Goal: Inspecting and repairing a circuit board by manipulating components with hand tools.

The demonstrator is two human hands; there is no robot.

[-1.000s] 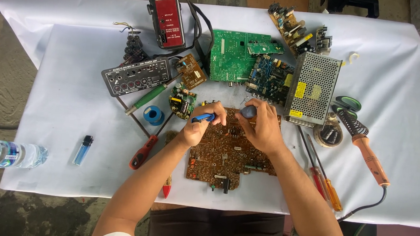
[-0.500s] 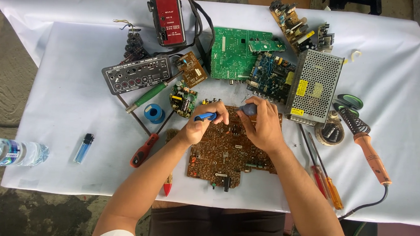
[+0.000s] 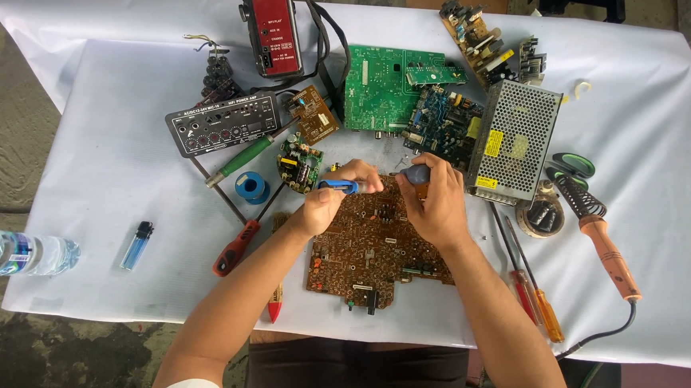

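Note:
A brown circuit board (image 3: pixel 374 252) lies on the white cloth in front of me. My left hand (image 3: pixel 337 197) is closed around a blue-handled tool (image 3: pixel 339 186) at the board's upper left corner. My right hand (image 3: pixel 437 204) rests on the board's upper right part and grips a grey-blue tool (image 3: pixel 415 174) at its far edge. The tool tips are hidden by my fingers.
Around the board lie a red-handled screwdriver (image 3: pixel 237 247), a blue solder spool (image 3: pixel 251 187), two screwdrivers (image 3: pixel 533 289), a soldering iron (image 3: pixel 602 242), a metal mesh power supply (image 3: pixel 513 140), green boards (image 3: pixel 384 88), a red device (image 3: pixel 272 26), a black panel (image 3: pixel 222 122), a lighter (image 3: pixel 138 244) and a water bottle (image 3: pixel 14 254).
Both hands stay on the board's far edge with only slight shifts; nothing else on the table has moved.

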